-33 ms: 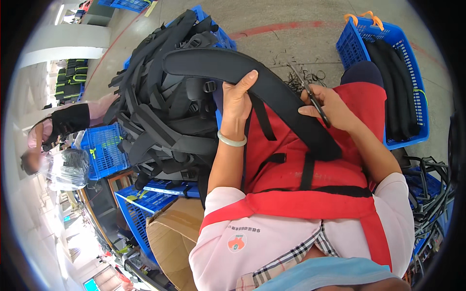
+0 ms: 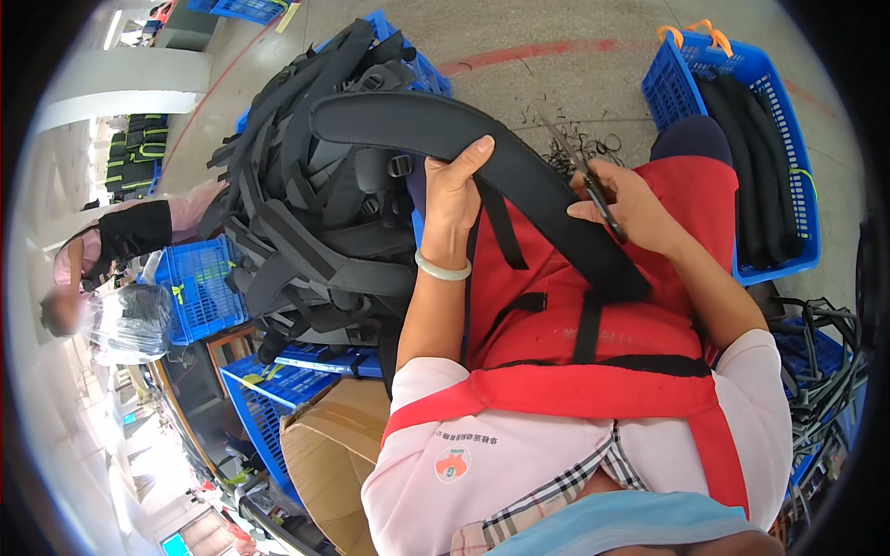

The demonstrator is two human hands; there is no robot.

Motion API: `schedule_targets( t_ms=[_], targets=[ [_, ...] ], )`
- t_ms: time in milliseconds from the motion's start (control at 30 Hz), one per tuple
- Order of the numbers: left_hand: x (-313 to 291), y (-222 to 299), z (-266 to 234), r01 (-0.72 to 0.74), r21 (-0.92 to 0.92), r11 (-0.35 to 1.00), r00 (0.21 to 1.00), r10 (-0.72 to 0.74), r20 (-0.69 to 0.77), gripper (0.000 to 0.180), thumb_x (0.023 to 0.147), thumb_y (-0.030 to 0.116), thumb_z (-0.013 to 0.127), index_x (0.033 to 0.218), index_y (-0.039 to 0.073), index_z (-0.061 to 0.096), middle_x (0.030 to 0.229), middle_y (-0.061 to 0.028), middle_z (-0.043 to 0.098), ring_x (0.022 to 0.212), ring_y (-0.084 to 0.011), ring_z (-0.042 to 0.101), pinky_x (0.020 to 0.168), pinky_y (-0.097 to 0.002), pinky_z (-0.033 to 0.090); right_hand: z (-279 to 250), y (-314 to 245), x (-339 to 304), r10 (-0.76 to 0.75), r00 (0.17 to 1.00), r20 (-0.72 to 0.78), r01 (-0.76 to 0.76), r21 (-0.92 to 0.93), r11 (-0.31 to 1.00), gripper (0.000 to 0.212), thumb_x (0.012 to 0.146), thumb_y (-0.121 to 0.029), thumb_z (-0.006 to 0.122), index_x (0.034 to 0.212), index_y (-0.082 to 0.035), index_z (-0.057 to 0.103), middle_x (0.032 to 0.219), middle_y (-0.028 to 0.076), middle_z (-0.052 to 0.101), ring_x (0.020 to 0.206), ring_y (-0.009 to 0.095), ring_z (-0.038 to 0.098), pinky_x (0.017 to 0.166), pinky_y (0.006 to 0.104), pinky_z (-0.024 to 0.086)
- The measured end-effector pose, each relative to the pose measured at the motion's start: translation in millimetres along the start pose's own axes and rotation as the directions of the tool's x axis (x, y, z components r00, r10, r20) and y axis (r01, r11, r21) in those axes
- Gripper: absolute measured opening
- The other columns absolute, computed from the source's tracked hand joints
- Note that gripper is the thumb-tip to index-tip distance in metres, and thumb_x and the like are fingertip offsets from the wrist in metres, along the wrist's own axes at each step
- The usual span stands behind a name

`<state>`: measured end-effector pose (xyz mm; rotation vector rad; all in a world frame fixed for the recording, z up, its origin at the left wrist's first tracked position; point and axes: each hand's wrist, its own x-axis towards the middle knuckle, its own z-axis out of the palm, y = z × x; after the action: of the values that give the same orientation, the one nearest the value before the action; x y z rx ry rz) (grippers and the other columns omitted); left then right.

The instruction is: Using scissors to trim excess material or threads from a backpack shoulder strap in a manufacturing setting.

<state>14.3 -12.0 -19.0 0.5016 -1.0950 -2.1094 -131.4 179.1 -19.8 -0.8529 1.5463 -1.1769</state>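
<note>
Holding the padded black strap [image 2: 482, 153] across your lap, your left hand [image 2: 454, 199] gripped it from beneath, thumb and fingers wrapped over its lower edge, while your right hand [image 2: 630, 208] was clenched around a pair of small scissors [image 2: 579, 171] whose blades pointed up along the strap's far edge. The strap arched from the heap of finished straps [image 2: 315, 195] piled on the blue crates [image 2: 199, 283] at your left down to your red apron [image 2: 593, 315].

The main risk, as I judged it, lay in how close the blade tips sat to the padding itself: a slip could have nicked the fabric or the narrow webbing [image 2: 505, 232] hanging under it rather than a loose thread. Your left fingertips were also near the cutting line (not touching the blades, but not far off), so a jerk of the strap could have brought them in. The heap at your left looked tall and loosely stacked; a tug on the strap might have dragged pieces off it.
</note>
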Motion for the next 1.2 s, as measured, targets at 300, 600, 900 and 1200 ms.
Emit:
schedule_targets(
  t_ms=[300, 600, 900, 1200],
  targets=[
    [-7, 6, 11, -0.001, 0.027, 1.0, 0.999, 0.0, 0.036, 0.02, 0.078, -0.005, 0.072, 0.094, 0.005, 0.068, 0.09, -0.0022, 0.068, 0.081, -0.0125, 0.064, 0.08, -0.0263, 0.05, -2, -17, -11, -0.207, 0.978, 0.004, 0.19, -0.407, 0.894, 0.065, 0.07, -0.029, 0.082, 0.114, 0.0, 0.043, 0.091, 0.021, 0.054, 0.084, 0.039, 0.054, 0.076, 0.0385, 0.044],
    [-14, 11, 25, -0.001, -0.002, 1.0, 0.998, 0.001, 0.058, 0.02, 0.078, -0.007, 0.071, 0.093, 0.006, 0.068, 0.088, -0.002, 0.068, 0.079, -0.0119, 0.064, 0.077, -0.0263, 0.05, -3, -37, -3, -0.134, 0.991, 0.024, 0.13, -0.462, 0.877, 0.063, 0.068, -0.03, 0.083, 0.108, -0.001, 0.043, 0.087, 0.023, 0.058, 0.086, 0.046, 0.056, 0.072, 0.0439, 0.045],
    [-16, 11, 27, -0.037, 0.029, 0.999, 0.996, 0.035, 0.083, 0.02, 0.078, -0.007, 0.071, 0.093, 0.006, 0.068, 0.088, -0.0017, 0.068, 0.079, -0.0116, 0.064, 0.078, -0.026, 0.05, -5, -39, -3, -0.092, 0.995, 0.024, 0.093, -0.453, 0.886, 0.055, 0.07, -0.034, 0.081, 0.095, -0.001, 0.045, 0.071, 0.018, 0.051, 0.067, 0.036, 0.05, 0.062, 0.0404, 0.041],
    [-11, 5, 27, 0.017, -0.029, 0.999, 0.994, -0.014, 0.111, 0.019, 0.08, -0.005, 0.07, 0.095, 0.005, 0.068, 0.089, -0.002, 0.068, 0.081, -0.012, 0.064, 0.079, -0.0263, 0.05, -1, -10, 1, -0.054, 0.998, 0.043, 0.06, -0.149, 0.987, 0.046, 0.078, -0.034, 0.077, 0.089, -0.001, 0.048, 0.073, 0.001, 0.041, 0.073, 0.009, 0.04, 0.061, 0.0282, 0.037]
  ],
)
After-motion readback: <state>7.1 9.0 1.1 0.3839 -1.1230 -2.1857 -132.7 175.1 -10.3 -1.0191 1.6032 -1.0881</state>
